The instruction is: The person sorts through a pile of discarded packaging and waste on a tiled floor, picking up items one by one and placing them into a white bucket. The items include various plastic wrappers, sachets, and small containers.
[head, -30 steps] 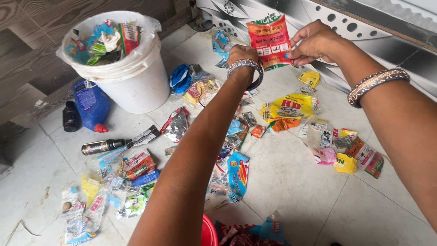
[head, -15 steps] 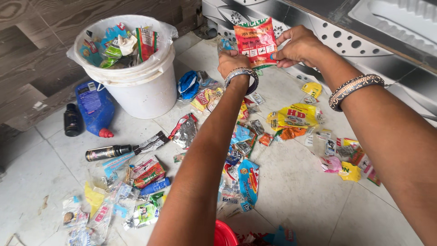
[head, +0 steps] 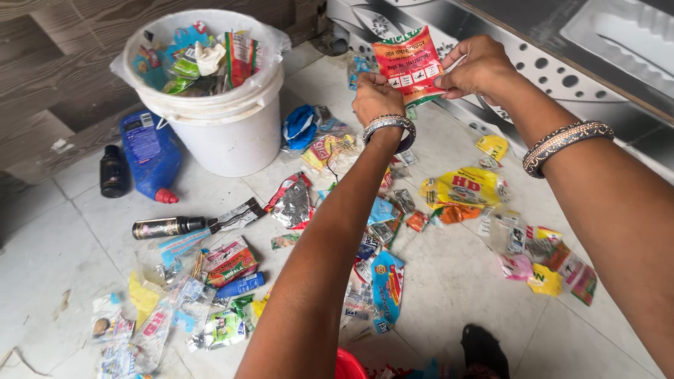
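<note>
Packet: I have a flat red and orange packet (head: pixel 411 64) held up in front of me, above the tiled floor (head: pixel 463 281) — green band along its top edge, a row of small white picture boxes across the middle, printed side towards me, slightly tilted.
Left hand: my left hand (head: pixel 375 98) pinches the packet's lower left corner, fingers curled shut on it; silver bangles sit at the wrist.
Right hand: my right hand (head: pixel 479 68) grips the packet's right edge between thumb and fingertips, closed on it; a beaded bangle sits further down the forearm.
White bucket: a white bucket (head: pixel 225 133) stands on the floor to the left, lined with a clear plastic bag and filled near the rim with crumpled wrappers — green, red, blue and white.
Blue jug: a blue jug (head: pixel 149 154) with a red cap lies against the bucket's left side, with a small dark bottle (head: pixel 113 172) just beside it.
Spray can: a dark spray can (head: pixel 167 227) lies on its side nearer me.
Floor litter: a yellow bag (head: pixel 463 188) and a blue pouch (head: pixel 387 284) lie among many scattered wrappers below my arms.
</note>
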